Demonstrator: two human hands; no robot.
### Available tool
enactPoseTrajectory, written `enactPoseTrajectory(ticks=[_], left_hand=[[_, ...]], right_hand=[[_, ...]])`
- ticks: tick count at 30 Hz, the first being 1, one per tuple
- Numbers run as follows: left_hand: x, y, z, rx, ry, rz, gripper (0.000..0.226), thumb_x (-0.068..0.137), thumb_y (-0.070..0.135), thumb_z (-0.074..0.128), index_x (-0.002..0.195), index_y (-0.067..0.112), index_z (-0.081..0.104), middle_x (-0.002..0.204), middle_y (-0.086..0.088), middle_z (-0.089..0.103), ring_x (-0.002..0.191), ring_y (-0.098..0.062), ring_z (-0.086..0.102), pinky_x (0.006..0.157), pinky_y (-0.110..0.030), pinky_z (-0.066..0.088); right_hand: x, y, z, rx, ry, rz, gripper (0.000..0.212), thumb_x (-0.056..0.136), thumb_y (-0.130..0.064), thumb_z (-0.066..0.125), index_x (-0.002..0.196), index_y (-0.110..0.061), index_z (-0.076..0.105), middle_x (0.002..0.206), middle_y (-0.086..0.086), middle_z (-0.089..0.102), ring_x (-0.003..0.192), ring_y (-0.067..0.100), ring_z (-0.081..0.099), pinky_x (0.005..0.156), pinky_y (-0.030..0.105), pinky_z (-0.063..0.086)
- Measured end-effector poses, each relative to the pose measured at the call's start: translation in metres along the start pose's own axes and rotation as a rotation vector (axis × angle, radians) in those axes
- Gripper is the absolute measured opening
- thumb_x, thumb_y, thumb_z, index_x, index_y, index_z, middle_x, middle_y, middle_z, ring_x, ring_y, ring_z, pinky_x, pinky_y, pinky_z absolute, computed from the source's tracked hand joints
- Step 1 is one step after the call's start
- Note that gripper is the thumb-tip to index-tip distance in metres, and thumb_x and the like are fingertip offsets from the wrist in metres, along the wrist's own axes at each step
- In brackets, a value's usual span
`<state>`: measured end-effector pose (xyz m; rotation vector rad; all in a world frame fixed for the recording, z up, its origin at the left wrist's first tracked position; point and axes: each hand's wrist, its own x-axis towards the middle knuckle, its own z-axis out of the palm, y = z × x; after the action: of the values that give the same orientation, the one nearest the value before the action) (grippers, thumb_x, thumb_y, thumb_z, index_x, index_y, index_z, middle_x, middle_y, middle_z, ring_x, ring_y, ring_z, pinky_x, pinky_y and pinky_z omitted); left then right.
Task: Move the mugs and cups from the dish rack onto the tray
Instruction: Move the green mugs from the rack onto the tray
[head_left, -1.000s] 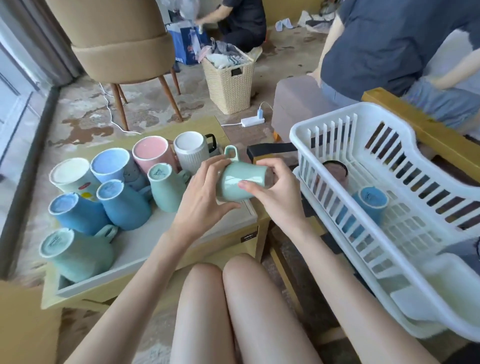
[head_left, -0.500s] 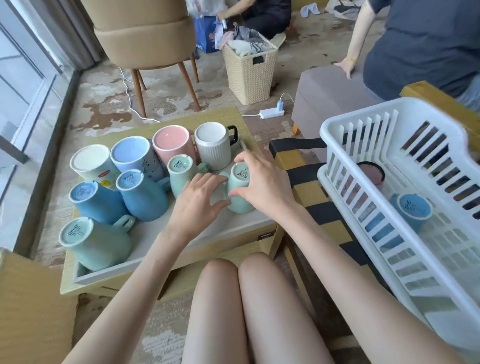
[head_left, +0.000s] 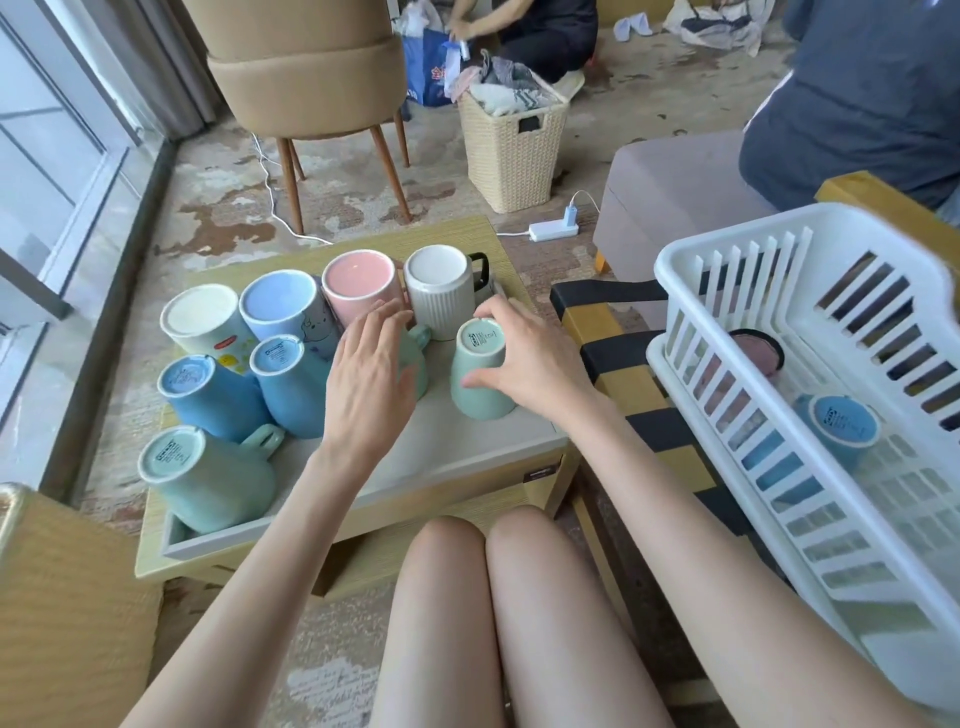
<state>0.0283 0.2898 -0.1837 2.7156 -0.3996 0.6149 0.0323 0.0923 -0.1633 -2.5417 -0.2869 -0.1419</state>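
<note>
Right hand (head_left: 524, 358) wraps the mint cup (head_left: 478, 379), set rim-down at the 3 o'clock edge of the tray (head_left: 363, 500), while left hand (head_left: 369, 384) lies flat-fingered against the neighbouring green mug (head_left: 421, 371), probably steadying it, and a blue mug (head_left: 841, 431) waits in the dish rack (head_left: 671, 261).

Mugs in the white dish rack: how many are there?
2: a blue mug upside down mid-rack, and a pinkish mug farther back, partly behind the slats. The dish rack wall could hide more.
</note>
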Motion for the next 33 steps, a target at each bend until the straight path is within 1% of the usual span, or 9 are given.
enactPoseTrajectory(ticks=[2, 4, 7, 10, 14, 18, 21, 26, 33], left_hand=[[-0.003, -0.002, 0.002, 0.007, 0.003, 0.023, 0.063, 0.073, -0.001, 0.066, 0.134, 0.005, 0.052, 0.146, -0.010, 0.050, 0.136, -0.031, 0.044, 0.118, -0.037, 0.030], [-0.005, -0.003, 0.004, 0.024, -0.002, 0.039, 0.068, 0.071, -0.001, 0.066, 0.136, 0.004, 0.050, 0.148, -0.011, 0.048, 0.139, -0.030, 0.041, 0.121, -0.038, 0.026], [-0.006, -0.004, 0.006, 0.036, -0.003, 0.052, 0.071, 0.069, -0.001, 0.066, 0.138, 0.005, 0.049, 0.150, -0.011, 0.046, 0.141, -0.031, 0.039, 0.122, -0.039, 0.022], [-0.007, -0.005, 0.008, 0.042, -0.001, 0.056, 0.070, 0.070, 0.002, 0.066, 0.138, 0.004, 0.048, 0.150, -0.011, 0.046, 0.141, -0.031, 0.039, 0.122, -0.039, 0.022], [-0.007, -0.005, 0.008, 0.049, 0.001, 0.059, 0.069, 0.071, 0.004, 0.066, 0.138, 0.004, 0.049, 0.150, -0.011, 0.046, 0.140, -0.031, 0.041, 0.122, -0.040, 0.024], [-0.007, -0.006, 0.008, 0.057, 0.001, 0.066, 0.067, 0.073, 0.005, 0.066, 0.138, 0.004, 0.050, 0.150, -0.011, 0.047, 0.140, -0.031, 0.041, 0.121, -0.041, 0.026], [-0.007, -0.005, 0.008, 0.057, 0.000, 0.068, 0.067, 0.072, 0.004, 0.065, 0.138, 0.003, 0.050, 0.150, -0.011, 0.046, 0.141, -0.031, 0.041, 0.120, -0.041, 0.026], [-0.006, -0.006, 0.006, 0.069, -0.008, 0.065, 0.066, 0.073, 0.005, 0.066, 0.138, 0.004, 0.050, 0.151, -0.011, 0.046, 0.141, -0.031, 0.040, 0.121, -0.040, 0.025], [-0.004, -0.002, -0.001, 0.062, -0.040, 0.038, 0.060, 0.076, 0.009, 0.067, 0.134, 0.005, 0.053, 0.147, -0.009, 0.050, 0.137, -0.029, 0.045, 0.119, -0.036, 0.028]], right_hand=[[0.006, -0.002, 0.005, -0.043, -0.020, 0.016, 0.075, 0.066, -0.052, 0.082, 0.122, -0.023, 0.043, 0.124, -0.001, 0.049, 0.105, 0.019, 0.050, 0.071, 0.034, 0.039], [0.011, -0.001, 0.006, 0.028, -0.152, 0.019, 0.085, 0.065, -0.037, 0.087, 0.132, -0.021, 0.037, 0.134, 0.003, 0.044, 0.120, 0.023, 0.045, 0.084, 0.037, 0.040], [0.012, 0.004, 0.006, 0.125, -0.177, 0.011, 0.075, 0.067, -0.016, 0.085, 0.127, -0.023, 0.040, 0.132, -0.001, 0.052, 0.117, 0.024, 0.052, 0.079, 0.033, 0.036], [0.012, 0.000, 0.015, 0.069, -0.045, 0.012, 0.073, 0.065, -0.032, 0.087, 0.122, -0.023, 0.042, 0.126, -0.003, 0.059, 0.110, 0.024, 0.056, 0.072, 0.033, 0.036], [0.018, -0.009, 0.030, 0.022, 0.068, 0.010, 0.078, 0.066, -0.043, 0.085, 0.127, -0.018, 0.042, 0.128, 0.002, 0.057, 0.116, 0.026, 0.054, 0.073, 0.032, 0.037], [0.021, -0.004, 0.033, 0.081, 0.054, 0.037, 0.083, 0.065, -0.035, 0.087, 0.130, -0.015, 0.039, 0.132, 0.006, 0.053, 0.122, 0.028, 0.050, 0.084, 0.036, 0.043], [0.020, 0.001, 0.037, 0.097, 0.011, 0.044, 0.083, 0.069, -0.023, 0.085, 0.134, -0.017, 0.034, 0.137, 0.007, 0.052, 0.125, 0.030, 0.048, 0.082, 0.037, 0.040], [0.021, 0.000, 0.043, 0.095, 0.086, 0.062, 0.080, 0.069, -0.023, 0.085, 0.130, -0.016, 0.035, 0.130, 0.009, 0.057, 0.117, 0.032, 0.054, 0.076, 0.034, 0.038], [0.015, -0.007, 0.029, 0.000, 0.006, 0.046, 0.090, 0.074, -0.027, 0.083, 0.142, -0.013, 0.027, 0.146, 0.012, 0.045, 0.131, 0.031, 0.046, 0.091, 0.041, 0.045]])
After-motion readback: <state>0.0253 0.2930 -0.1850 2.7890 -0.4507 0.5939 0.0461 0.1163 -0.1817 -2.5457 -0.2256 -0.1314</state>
